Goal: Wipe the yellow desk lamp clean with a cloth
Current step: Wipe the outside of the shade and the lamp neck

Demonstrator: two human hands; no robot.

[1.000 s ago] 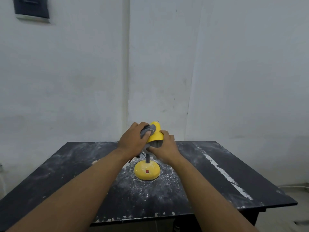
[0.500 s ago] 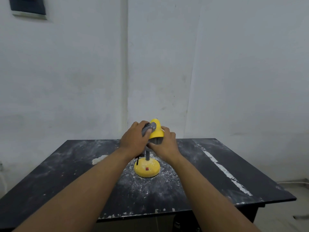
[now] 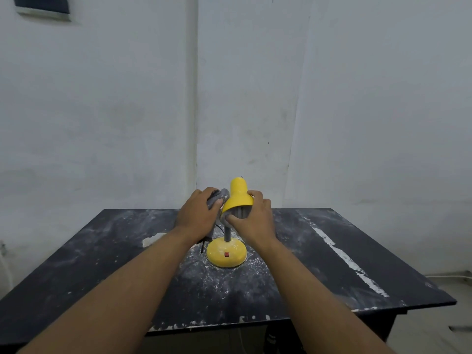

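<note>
- The yellow desk lamp stood just below the centre of the frame, on the dusty black table, its round base ringed by white powder.
- The left hand was closed around a bunched grey cloth, pressing it to the left side of the yellow shade, probably to rub off dust there.
- The right hand was curled around the right rim of the shade, thumb at the open mouth, seemingly to brace the head against the cloth's push.
- The grey stem rose from the base between the two wrists.
- A dark cord trailed left of the base, partly hidden by the left forearm.
- The base looked speckled, so it likely remained to be wiped.
</note>
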